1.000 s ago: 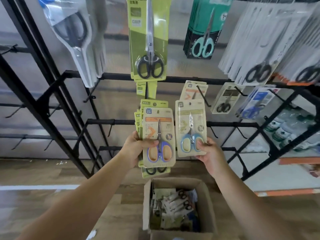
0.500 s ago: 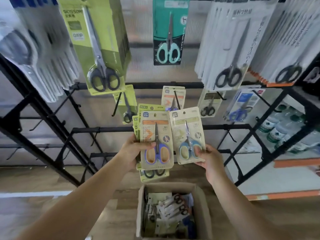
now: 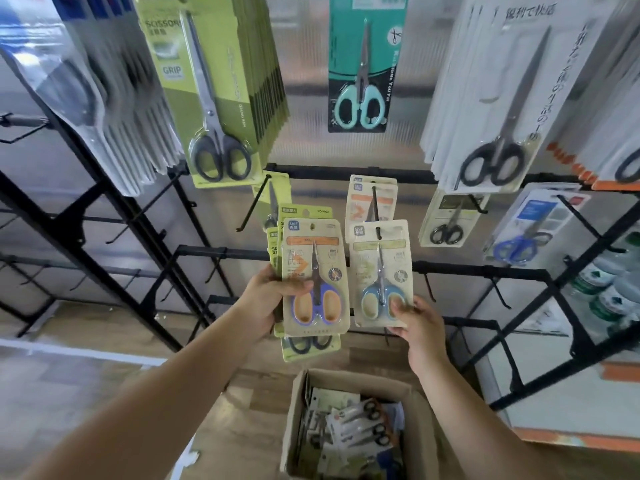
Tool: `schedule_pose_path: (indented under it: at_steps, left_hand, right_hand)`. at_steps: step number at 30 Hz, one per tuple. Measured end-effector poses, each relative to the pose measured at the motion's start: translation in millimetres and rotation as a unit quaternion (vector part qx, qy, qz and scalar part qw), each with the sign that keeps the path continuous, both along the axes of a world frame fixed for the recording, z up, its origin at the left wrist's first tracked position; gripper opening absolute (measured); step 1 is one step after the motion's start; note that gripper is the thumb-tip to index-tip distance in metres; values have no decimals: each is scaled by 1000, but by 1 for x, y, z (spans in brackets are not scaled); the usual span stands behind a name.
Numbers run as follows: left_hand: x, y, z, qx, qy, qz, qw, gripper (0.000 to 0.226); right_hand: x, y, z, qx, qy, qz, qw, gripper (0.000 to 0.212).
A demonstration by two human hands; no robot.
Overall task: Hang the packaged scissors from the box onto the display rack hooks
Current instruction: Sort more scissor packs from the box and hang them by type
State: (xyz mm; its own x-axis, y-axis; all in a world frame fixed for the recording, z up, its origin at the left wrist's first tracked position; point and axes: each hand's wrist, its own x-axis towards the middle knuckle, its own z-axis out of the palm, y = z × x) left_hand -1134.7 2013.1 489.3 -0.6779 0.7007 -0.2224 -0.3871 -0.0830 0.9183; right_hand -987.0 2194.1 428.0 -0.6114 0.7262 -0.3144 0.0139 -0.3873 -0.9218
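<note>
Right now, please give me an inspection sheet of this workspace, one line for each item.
Surface: wooden floor under the rack.
Job's things: blue-handled pack, its hang hole at a hook tip; stack of packs, orange-and-blue pair in front; open cardboard box with more packs.
Clutter: nothing seen.
Hands: left hand grips the stack; right hand pinches the blue-handled pack's lower corner.
Cables: nothing seen.
Surroundings: black display rack with several bare hooks; green packs, teal pack, white packs hanging above.
</note>
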Motion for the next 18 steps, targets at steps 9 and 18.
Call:
schedule_pose_path:
  at_steps: [9,18]
  left_hand:
    - [-6,9,14,-16,-33,65,997,62]
    - [1,7,2,-13,-63,87,994,62]
  right_hand:
    - [-89,28,39,13,-50,-89,995,24]
    - [-50,-24,44,75,-13,77,994,25]
